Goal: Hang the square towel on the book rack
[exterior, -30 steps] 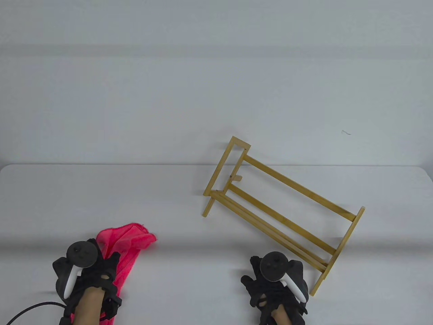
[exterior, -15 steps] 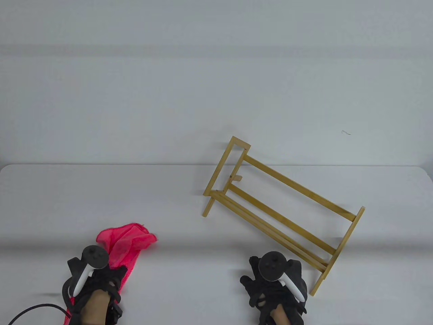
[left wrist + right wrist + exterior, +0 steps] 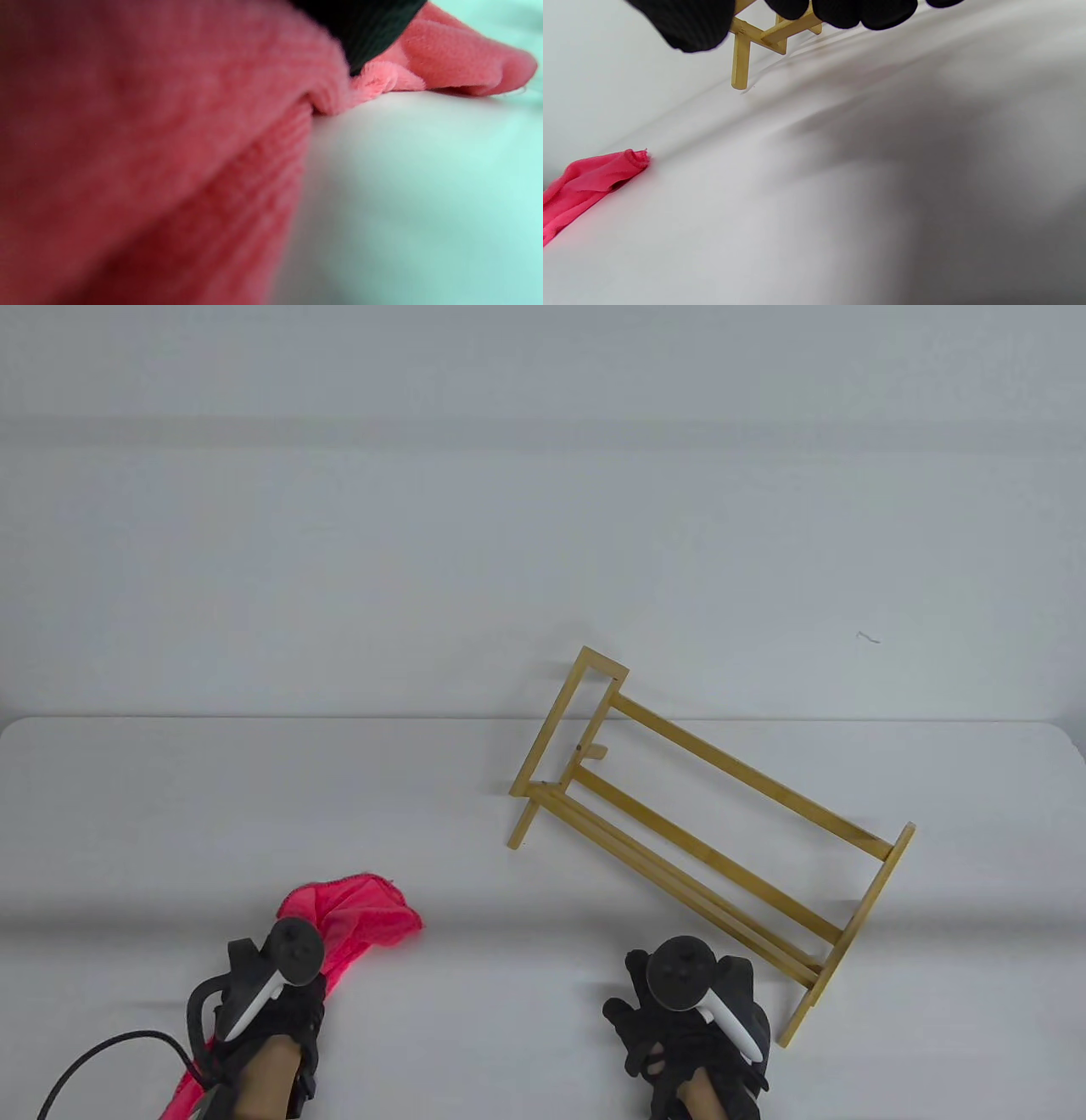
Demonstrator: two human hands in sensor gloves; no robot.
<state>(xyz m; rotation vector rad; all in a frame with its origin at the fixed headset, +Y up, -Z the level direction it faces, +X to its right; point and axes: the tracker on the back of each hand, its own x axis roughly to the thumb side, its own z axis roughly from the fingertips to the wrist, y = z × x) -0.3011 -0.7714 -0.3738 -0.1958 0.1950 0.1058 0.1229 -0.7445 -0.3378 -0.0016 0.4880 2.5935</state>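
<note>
The pink square towel (image 3: 361,914) lies bunched on the white table at the front left and trails back under my left hand (image 3: 284,1005), which grips it. In the left wrist view the towel (image 3: 148,169) fills the left half, with a gloved fingertip (image 3: 365,34) on it. The wooden book rack (image 3: 713,848) stands slanted at the right of the table. My right hand (image 3: 687,1018) rests on the table just in front of the rack's near end and holds nothing. The right wrist view shows a rack leg (image 3: 740,63) and the towel's end (image 3: 589,180).
The white table (image 3: 475,1010) spreads between the towel and the rack, its far edge meeting a pale wall. A black cable (image 3: 93,1060) runs from my left hand to the front left corner.
My left hand has moved to the right and turned, dragging the towel with it; the bunched end has shifted right. The right hand and the rack have not moved.
</note>
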